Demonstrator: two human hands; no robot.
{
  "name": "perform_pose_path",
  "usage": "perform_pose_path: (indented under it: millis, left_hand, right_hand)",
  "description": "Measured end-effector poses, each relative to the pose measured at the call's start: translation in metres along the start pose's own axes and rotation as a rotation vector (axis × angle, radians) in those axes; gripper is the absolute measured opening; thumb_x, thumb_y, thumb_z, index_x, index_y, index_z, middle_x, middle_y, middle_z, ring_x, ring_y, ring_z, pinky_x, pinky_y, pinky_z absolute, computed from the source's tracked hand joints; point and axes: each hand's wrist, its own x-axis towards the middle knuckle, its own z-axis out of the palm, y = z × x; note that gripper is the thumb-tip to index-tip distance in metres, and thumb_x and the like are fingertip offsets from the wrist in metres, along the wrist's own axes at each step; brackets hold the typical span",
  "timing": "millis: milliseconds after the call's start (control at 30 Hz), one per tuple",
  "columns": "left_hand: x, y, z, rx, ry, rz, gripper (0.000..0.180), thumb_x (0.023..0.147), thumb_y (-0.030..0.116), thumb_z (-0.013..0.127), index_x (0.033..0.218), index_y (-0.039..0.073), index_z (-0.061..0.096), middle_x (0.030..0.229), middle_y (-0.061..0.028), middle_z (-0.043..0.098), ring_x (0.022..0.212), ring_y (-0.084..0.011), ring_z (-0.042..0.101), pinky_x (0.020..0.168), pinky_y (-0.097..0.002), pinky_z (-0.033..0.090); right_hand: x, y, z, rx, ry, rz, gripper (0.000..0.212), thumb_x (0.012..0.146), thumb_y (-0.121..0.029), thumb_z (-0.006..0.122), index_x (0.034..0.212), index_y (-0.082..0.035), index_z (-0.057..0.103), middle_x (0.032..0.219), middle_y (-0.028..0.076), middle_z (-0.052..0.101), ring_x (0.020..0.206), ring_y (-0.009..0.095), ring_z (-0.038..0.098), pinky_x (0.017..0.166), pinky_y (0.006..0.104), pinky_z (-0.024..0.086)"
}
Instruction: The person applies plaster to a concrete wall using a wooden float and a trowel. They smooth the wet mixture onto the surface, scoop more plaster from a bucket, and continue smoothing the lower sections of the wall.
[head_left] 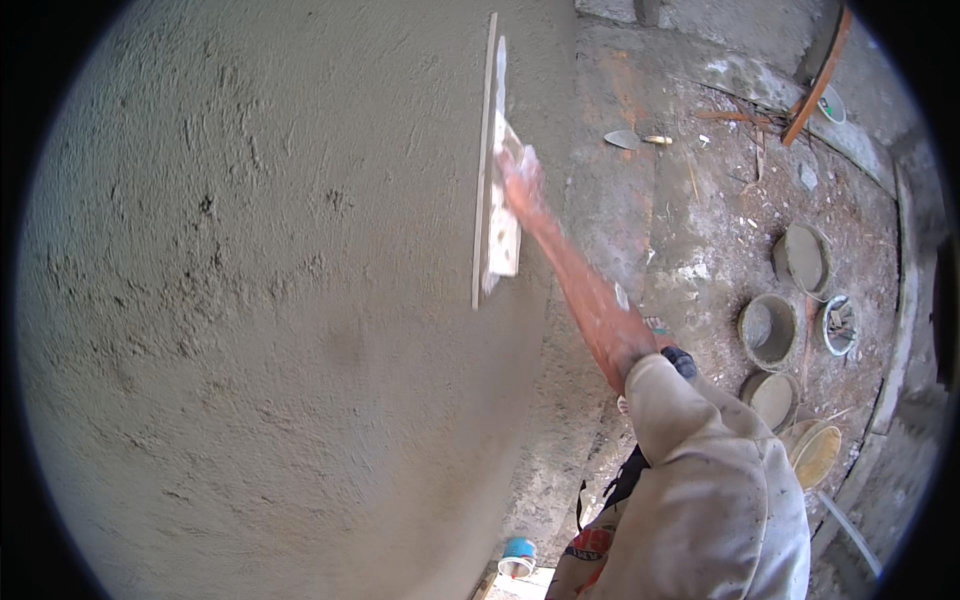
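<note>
My right hand (522, 182), smeared with wet mortar, is closed around the grip of a long pale plastering float (504, 245). The float stands nearly upright in the picture, its long thin edge against the grey mortar-coated wall (250, 330). My bare forearm, spotted with mortar, reaches out from a dusty light sleeve at the lower right. Rough ridges and small pits mark much of the wall's left part, while the surface below the float looks smoother. My left hand does not show.
A pointed trowel (622, 139) lies on the mortar-spattered floor. Farther right are several buckets, among them a mortar-caked one (802, 260) and a rubble-filled one (840, 325). A wooden strip (820, 78) leans at the upper right. A blue tub (518, 548) sits near the wall's foot.
</note>
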Motion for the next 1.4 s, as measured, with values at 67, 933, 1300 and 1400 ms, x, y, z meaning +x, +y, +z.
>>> perform_pose_path:
  millis: [67, 933, 1300, 1400]
  left_hand:
    - [-0.005, 0.01, 0.009, -0.019, -0.003, -0.006, 0.07, 0.11, 0.047, 0.039, 0.154, -0.007, 0.033, 0.159, -0.0325, 0.029, 0.141, -0.0477, 0.036, 0.115, -0.0633, 0.031]
    - [0.011, 0.097, 0.072, -0.001, -0.043, 0.038, 0.071, 0.11, 0.047, 0.04, 0.155, -0.007, 0.03, 0.159, -0.0323, 0.027, 0.141, -0.0473, 0.036, 0.115, -0.0625, 0.031]
    - [0.013, 0.091, 0.052, 0.039, -0.085, 0.046, 0.071, 0.11, 0.047, 0.04, 0.155, -0.007, 0.029, 0.16, -0.0322, 0.027, 0.141, -0.0471, 0.036, 0.115, -0.0622, 0.031]
    - [0.003, 0.081, 0.047, 0.042, -0.089, 0.02, 0.071, 0.11, 0.047, 0.041, 0.155, -0.007, 0.029, 0.16, -0.0321, 0.027, 0.141, -0.0471, 0.037, 0.115, -0.0621, 0.031]
  right_hand:
    - [0.023, 0.008, -0.004, -0.051, 0.076, -0.013, 0.082, 0.103, -0.05, 0.054, 0.152, 0.012, 0.033, 0.136, 0.037, 0.056, 0.13, 0.045, 0.057, 0.106, 0.0509, 0.049]
    - [0.174, -0.089, -0.001, -0.035, 0.052, 0.006, 0.078, 0.102, -0.056, 0.05, 0.146, 0.007, 0.041, 0.13, 0.033, 0.06, 0.122, 0.044, 0.06, 0.102, 0.0549, 0.049]
    - [0.063, -0.034, 0.0, -0.015, -0.08, 0.089, 0.097, 0.102, -0.061, 0.049, 0.155, 0.015, 0.021, 0.155, 0.037, 0.036, 0.146, 0.044, 0.04, 0.12, 0.0506, 0.035]
    - [0.174, -0.042, -0.021, 0.038, -0.065, 0.177, 0.104, 0.097, -0.067, 0.053, 0.157, 0.011, 0.02, 0.161, 0.032, 0.03, 0.15, 0.043, 0.032, 0.124, 0.0487, 0.029]
